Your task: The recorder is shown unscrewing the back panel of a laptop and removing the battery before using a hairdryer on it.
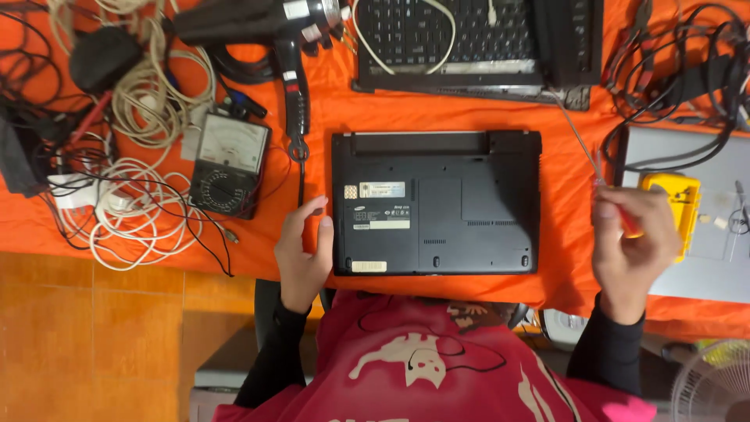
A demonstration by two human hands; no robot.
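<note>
Cloth: orange table cover (pixel 437 109) under everything I have laid out.
Laptop: black, flipped bottom-up (pixel 436 203), lying square in front of me, its long axis running left to right across my view.
My left hand: my left hand (pixel 303 250) rests against the laptop's left edge, fingers loosely curled and nothing gripped.
My right hand: my right hand (pixel 634 246) is raised off to the right, closed around a screwdriver (pixel 595 176) whose thin shaft points up and away from me.
Which way: the laptop lies to the left of the screwdriver hand, well apart from it; my left hand is much the nearer.
Beside the right hand: a yellow case (pixel 673 205) on a grey laptop lid (pixel 719 258).
Left side: an analogue meter (pixel 230 162), a black heat blower (pixel 266 23), tangled white cables (pixel 129 211).
</note>
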